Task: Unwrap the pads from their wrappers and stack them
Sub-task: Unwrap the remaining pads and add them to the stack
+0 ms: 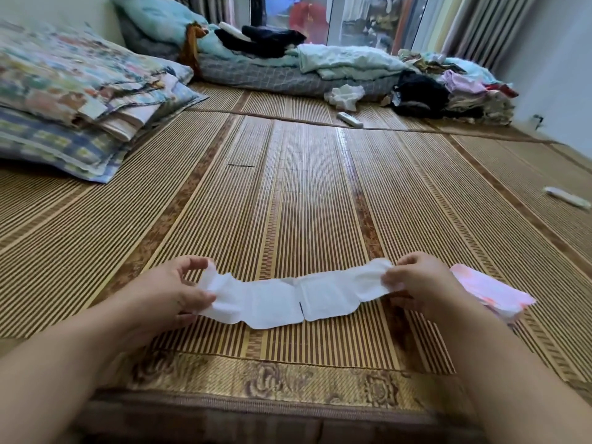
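A long white pad (298,296) is stretched out flat, left to right, just above the bamboo mat (307,193). My left hand (179,293) pinches its left end between thumb and fingers. Its right end is pinched by my right hand (419,280). A pink-and-white pile of wrappers or pads (490,293) lies on the mat just right of my right hand, partly hidden behind it; I cannot tell which it is.
Folded patterned bedding (73,100) is piled at the left. Clothes (448,91) and blankets (346,62) line the far edge by the window. A white remote-like object (349,120) lies far ahead, another white object (568,197) at the right.
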The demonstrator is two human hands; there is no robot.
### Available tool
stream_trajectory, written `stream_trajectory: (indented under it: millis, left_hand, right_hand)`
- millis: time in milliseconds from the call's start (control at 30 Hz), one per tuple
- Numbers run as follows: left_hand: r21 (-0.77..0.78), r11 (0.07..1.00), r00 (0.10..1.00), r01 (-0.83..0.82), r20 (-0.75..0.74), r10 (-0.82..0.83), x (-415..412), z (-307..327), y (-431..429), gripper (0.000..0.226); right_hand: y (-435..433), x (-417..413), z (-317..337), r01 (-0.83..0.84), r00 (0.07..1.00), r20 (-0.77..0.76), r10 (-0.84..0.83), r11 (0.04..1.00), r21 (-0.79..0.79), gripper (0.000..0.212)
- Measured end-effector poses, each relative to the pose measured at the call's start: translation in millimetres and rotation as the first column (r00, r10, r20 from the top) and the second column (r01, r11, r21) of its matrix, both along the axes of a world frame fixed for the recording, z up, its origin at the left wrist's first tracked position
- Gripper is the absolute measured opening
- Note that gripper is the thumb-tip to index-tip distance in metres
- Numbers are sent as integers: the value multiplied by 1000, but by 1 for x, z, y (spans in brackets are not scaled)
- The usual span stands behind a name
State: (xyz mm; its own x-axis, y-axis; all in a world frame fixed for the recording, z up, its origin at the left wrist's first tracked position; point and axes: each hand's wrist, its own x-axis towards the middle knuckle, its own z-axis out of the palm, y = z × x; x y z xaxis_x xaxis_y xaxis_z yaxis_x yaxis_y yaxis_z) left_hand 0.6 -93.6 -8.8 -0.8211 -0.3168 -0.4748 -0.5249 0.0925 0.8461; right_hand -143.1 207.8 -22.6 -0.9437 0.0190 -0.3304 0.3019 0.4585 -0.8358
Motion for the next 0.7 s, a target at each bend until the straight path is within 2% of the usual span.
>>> stream_trajectory:
  millis: [133,200,300,400,533,700]
  left_hand:
    - [13,998,998,62,-8,-62,0,-1,4,34]
    - [7,998,998,63,-21,-63,-1,-1,6,33]
    - [-19,999,998,51,-42,-52,-3,-1,6,38]
    - [-72,996,998,56,-30,-58,-3,-3,4,47]
    - [-115,992,999,48,8,-48,-5,-6,6,59]
    - [-166,986,997,35,69,-23,-6,-9,1,22]
  right_hand:
    - [-2,8,8,-41,993,-116,31,995,-92,43]
    - [-14,16,13,-116,973,-210,98,990,-77,39]
    - [-38,33,16,-269,917,-292,270,962,45,32]
    - [-63,45,10,-374,870,-281,406,913,162,39]
    - [-80,56,-2,-435,854,-206,478,872,225,50]
    - [-77,51,-6,-384,885,-173,432,888,252,35]
